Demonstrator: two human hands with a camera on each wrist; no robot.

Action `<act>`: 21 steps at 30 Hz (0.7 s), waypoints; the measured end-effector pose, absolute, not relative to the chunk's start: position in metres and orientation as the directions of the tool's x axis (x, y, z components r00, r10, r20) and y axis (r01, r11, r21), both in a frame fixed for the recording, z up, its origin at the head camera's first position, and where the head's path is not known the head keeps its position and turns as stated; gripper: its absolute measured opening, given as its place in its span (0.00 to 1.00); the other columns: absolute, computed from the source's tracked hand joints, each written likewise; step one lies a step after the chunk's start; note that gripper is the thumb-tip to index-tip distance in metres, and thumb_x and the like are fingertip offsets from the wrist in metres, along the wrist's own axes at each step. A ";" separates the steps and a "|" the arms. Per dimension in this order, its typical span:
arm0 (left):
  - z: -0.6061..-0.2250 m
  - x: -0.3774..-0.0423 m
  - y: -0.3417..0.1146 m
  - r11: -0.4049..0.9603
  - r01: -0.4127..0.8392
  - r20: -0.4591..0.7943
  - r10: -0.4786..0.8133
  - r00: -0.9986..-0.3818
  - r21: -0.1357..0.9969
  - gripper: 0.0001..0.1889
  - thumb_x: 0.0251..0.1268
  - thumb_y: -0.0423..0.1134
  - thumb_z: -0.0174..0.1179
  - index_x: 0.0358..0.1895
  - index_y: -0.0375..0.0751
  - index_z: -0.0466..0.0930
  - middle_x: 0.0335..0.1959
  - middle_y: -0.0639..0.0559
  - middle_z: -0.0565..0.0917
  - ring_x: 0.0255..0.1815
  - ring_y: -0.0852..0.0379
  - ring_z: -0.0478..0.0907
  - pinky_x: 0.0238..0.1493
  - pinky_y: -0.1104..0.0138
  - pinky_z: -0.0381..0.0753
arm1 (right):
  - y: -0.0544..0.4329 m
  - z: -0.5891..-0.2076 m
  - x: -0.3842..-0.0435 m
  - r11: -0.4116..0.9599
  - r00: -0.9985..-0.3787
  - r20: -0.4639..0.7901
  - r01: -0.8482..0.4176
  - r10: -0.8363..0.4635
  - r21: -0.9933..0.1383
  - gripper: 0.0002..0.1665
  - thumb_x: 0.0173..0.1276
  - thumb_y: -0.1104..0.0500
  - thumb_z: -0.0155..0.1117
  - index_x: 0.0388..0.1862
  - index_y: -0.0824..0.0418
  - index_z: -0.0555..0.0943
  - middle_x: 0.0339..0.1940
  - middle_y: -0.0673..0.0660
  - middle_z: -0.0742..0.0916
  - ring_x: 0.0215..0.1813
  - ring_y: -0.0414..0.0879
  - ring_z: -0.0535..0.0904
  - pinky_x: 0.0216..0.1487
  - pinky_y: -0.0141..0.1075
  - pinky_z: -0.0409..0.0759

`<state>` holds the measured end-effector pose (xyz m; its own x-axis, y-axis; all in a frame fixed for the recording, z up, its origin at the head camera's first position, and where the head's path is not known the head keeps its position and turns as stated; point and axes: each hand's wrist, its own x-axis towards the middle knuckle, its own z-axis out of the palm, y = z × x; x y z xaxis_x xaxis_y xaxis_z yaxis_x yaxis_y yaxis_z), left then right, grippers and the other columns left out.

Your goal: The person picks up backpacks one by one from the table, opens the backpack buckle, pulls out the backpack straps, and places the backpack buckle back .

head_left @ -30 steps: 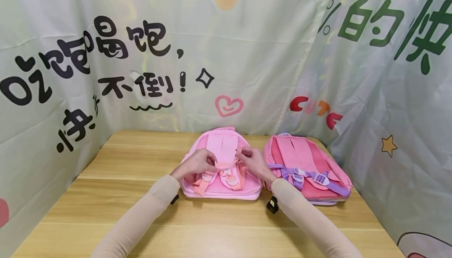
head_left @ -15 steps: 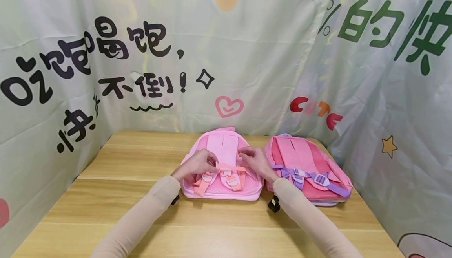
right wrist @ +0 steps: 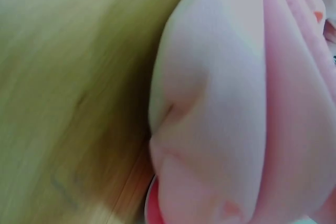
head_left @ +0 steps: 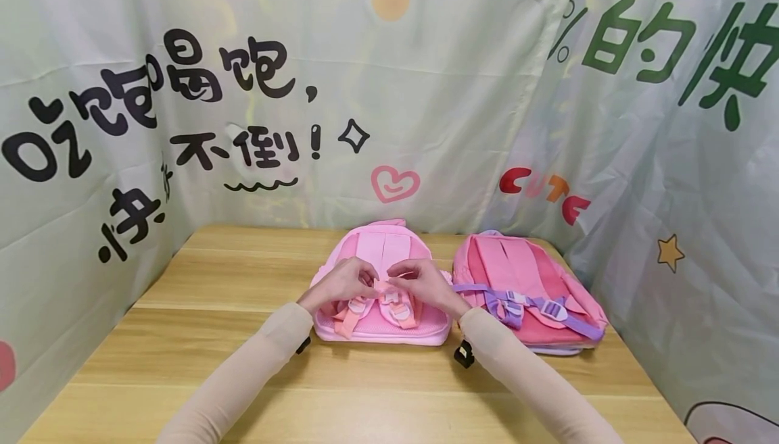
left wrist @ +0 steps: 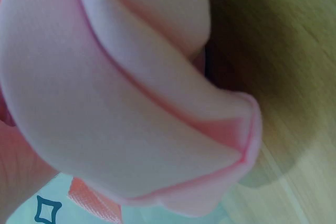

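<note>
A light pink backpack (head_left: 389,244) lies on the table with its back panel and shoulder straps upward. My left hand (head_left: 345,278) pinches a coral webbing strap (head_left: 382,287) over the middle of the pack. Close beside it my right hand (head_left: 426,280) has its thumb and fingertips together at the same strap, palm over the pack's right side. Below both hands lie adjuster buckles (head_left: 398,311) and hanging strap ends. Folded pale pink backpack fabric (left wrist: 105,114) fills most of the left wrist view, as backpack fabric (right wrist: 226,103) does in the right, hiding the fingertips.
A darker pink backpack (head_left: 511,248) with purple straps (head_left: 556,309) lies just right of the light pink one, near my right wrist. The wooden table (head_left: 365,397) extends in front. Printed cloth curtains (head_left: 438,126) stand behind and at both sides.
My right hand let go of the strap's right part, then moved left to the strap's middle, close to my left hand. The left hand kept its pinch and stayed in place.
</note>
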<state>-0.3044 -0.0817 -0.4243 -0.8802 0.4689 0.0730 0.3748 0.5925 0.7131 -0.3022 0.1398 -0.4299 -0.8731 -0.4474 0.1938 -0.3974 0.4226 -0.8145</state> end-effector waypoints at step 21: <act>-0.425 -0.302 -0.085 0.555 0.395 0.090 0.495 -0.864 0.732 0.07 0.62 0.46 0.67 0.37 0.48 0.88 0.25 0.53 0.86 0.20 0.65 0.74 0.22 0.71 0.71 | 0.119 -0.440 -0.300 0.391 -0.767 0.292 -0.567 -0.572 -0.725 0.19 0.61 0.68 0.70 0.52 0.61 0.84 0.47 0.58 0.87 0.50 0.52 0.85 0.52 0.39 0.83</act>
<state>-0.3024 -0.0848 -0.4252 -0.8640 0.4954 0.0902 0.3948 0.5553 0.7320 -0.3004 0.1194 -0.4404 -0.7668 -0.5717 0.2917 -0.5672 0.3909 -0.7249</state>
